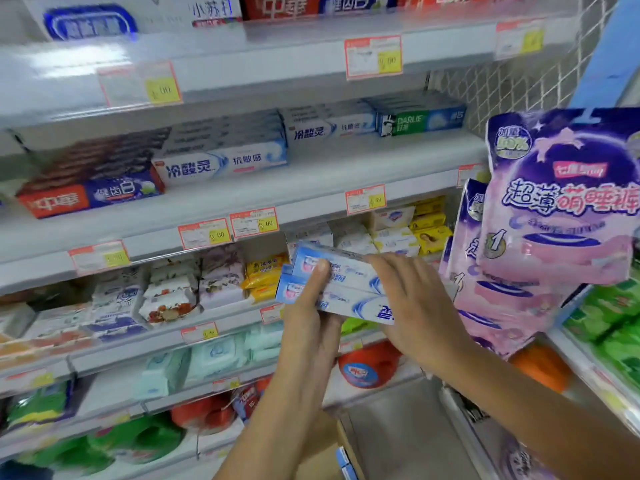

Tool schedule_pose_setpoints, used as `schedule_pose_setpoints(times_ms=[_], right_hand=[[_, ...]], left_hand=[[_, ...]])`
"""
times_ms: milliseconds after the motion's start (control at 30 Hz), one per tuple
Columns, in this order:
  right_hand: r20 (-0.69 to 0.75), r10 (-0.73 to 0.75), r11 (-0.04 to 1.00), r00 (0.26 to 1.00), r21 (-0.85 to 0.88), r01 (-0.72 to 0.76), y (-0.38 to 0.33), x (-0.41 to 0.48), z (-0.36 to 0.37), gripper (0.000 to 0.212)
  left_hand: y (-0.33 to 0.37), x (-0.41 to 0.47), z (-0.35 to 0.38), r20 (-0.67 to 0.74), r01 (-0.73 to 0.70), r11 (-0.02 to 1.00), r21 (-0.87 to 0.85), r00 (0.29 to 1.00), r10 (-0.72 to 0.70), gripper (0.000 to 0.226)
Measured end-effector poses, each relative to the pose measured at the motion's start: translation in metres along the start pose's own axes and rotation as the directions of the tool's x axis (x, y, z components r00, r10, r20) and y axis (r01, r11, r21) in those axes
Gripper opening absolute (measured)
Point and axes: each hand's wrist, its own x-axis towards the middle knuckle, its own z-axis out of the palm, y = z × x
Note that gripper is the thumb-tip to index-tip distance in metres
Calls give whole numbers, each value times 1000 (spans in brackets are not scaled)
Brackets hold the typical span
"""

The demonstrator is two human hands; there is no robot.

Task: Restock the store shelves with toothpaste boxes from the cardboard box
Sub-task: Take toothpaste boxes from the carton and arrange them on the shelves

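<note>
Two blue-and-white toothpaste boxes [341, 285] are stacked in my hands in front of the shelves, at about the soap shelf's height. My left hand [311, 317] grips them from below, thumb across their front face. My right hand [412, 306] lies over their right end, fingers curled round it. The toothpaste shelf [346, 174] above holds rows of like white-and-blue boxes [221, 161], red-and-blue boxes [90, 195] and green Darlie boxes [420, 121]. A corner of the cardboard box [343, 445] shows at the bottom, behind my left forearm.
Purple and pink hanging packs [561, 202] jut out at the right, close to my right hand. Soap bars [207, 282] and wipes fill the shelves below. Price tags [254, 222] line the shelf edges. Green packs [609, 320] sit on a side rack at the right.
</note>
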Motion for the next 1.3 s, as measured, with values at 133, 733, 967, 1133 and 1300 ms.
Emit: schedule_pose_setpoints(times_ms=[133,733,967,1133,1300], right_hand=[[-37,-111,988,993,-113,106,-1,11,-28,99],[423,236,775,875,461,-431,59,104,-73,55],[197,286,909,938,255,-331,74,139,-70,49],[234,307,881,923,296,-368,46,145,-52,46],[497,269,782,825,387,-488,42,138,-58,52]], left_hand=[[6,7,11,117,-7,979,-205,993,32,70],[70,70,71,252,-72,956,-286,956,147,75],[98,82,87,130,-43,945,324,991,0,51],[66,90,106,44,2,834,551,999,-32,29],[80,107,101,-11,166,622,766,970,-245,25]])
